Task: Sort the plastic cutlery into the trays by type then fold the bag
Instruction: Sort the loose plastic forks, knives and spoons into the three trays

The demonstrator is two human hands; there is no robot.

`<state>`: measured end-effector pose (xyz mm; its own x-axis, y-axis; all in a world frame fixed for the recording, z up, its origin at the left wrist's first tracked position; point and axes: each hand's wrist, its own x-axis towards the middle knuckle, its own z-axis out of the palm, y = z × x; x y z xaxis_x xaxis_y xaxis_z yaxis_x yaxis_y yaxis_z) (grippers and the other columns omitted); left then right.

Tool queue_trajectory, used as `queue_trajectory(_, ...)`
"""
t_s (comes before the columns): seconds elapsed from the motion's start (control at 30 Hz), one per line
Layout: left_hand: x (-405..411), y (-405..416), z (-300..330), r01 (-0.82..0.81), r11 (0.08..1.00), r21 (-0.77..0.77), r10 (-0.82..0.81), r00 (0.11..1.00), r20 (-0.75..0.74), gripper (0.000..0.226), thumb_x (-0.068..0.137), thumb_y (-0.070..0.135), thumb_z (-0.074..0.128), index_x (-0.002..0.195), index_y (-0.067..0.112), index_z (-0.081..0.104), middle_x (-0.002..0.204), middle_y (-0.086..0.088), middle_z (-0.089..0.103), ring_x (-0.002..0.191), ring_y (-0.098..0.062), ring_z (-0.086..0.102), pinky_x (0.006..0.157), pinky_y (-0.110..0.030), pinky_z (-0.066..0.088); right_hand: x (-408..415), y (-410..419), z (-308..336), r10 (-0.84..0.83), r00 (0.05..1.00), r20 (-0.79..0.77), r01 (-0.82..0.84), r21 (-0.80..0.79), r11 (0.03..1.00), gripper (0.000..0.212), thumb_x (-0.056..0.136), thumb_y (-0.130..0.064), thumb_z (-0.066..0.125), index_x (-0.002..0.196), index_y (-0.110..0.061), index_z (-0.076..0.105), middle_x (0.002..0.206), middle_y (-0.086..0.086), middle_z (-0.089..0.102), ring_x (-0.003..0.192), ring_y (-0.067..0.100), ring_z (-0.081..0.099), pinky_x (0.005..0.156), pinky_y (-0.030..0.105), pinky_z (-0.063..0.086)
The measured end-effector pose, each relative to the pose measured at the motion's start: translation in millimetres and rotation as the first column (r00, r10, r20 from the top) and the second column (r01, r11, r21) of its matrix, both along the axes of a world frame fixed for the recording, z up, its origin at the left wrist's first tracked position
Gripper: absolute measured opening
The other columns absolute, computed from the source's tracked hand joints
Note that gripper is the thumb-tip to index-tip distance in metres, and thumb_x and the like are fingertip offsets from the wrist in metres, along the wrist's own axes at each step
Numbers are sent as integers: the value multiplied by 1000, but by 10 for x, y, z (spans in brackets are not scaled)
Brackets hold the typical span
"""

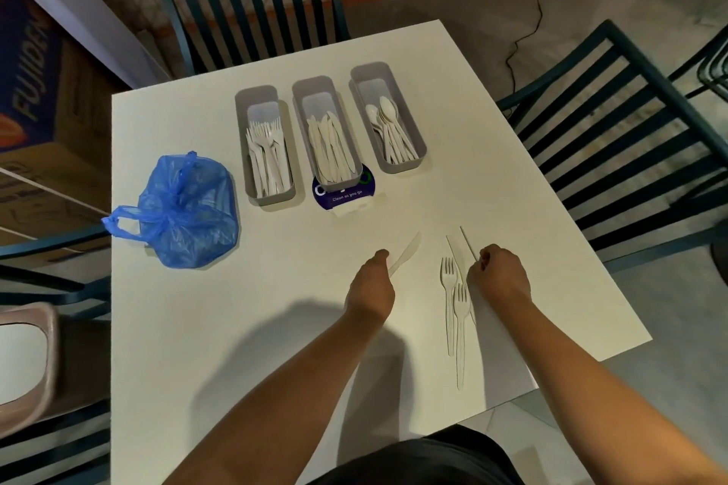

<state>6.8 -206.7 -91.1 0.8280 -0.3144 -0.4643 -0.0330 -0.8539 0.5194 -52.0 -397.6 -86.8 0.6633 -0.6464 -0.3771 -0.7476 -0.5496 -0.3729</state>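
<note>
Three grey trays stand in a row at the back of the white table (197, 327): the left tray (242, 138) holds forks, the middle tray (301, 106) holds knives, the right tray (417, 138) holds spoons. My left hand (372, 287) grips a white plastic knife (407, 254) by its handle, blade pointing away. My right hand (498, 276) pinches the thin handle of another white piece (468, 242) whose head is hidden. Two loose forks (453, 311) and a further piece (455, 252) lie beside that hand. A crumpled blue plastic bag (189, 213) sits at the left.
A round purple sticker (342, 193) reading "Clean as you go" lies under the middle tray's near end. Dark slatted chairs (252, 0) stand behind and to the right (614, 122). A cardboard box (35, 98) sits on the floor at the left.
</note>
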Motion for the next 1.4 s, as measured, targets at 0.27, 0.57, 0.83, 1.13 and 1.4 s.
queue_trajectory(0.27, 85, 53, -180, 88, 983, 161, -125, 965, 233, 49, 14, 14, 87, 54, 18, 59, 44, 7, 48, 35, -6, 46, 31, -10, 29, 66, -7, 30, -49, 999, 8, 49, 12, 999, 8, 79, -3, 45, 74, -5, 51, 72, 8, 52, 62, 25, 45, 53, 25, 34)
queue_trajectory(0.57, 95, 82, -95, 171, 951, 257, -233, 944, 233, 40, 22, 10, 83, 54, 15, 59, 45, 4, 48, 36, -9, 47, 32, -13, 30, 195, -25, 99, -150, 982, 117, 139, 101, 985, 20, 89, -1, 41, 102, 1, 57, 98, 18, 61, 79, 28, 52, 67, 31, 42)
queue_trajectory(0.83, 169, 110, -4, -36, 998, 49, 35, 999, 26, 23, 88, 2, 42, 109, 3, 50, 108, -14, 59, 100, -29, 58, 84, -31, 47, 434, 71, 164, -202, 949, 241, 126, 297, 946, 26, 93, -3, 43, 111, 1, 60, 97, 11, 59, 85, 19, 50, 75, 24, 38)
queue_trajectory(1.13, 392, 128, 107, -181, 956, -232, 177, 983, -37, 21, 81, 11, 45, 97, 6, 58, 93, -17, 65, 90, -37, 61, 77, -32, 49, 714, 162, 260, -157, 942, 296, 59, 315, 947, 24, 90, -3, 43, 102, -10, 62, 84, 11, 61, 71, 24, 53, 69, 29, 45)
queue_trajectory(1.4, 855, 93, 378, -509, 705, -493, 500, 851, -164, 32, 84, -4, 52, 112, 9, 59, 84, 2, 57, 75, -12, 55, 61, -3, 41, 1128, 215, 375, -96, 916, 389, -31, 310, 950, 34, 85, 8, 40, 107, -6, 63, 99, 8, 57, 79, 17, 51, 52, 2, 38)
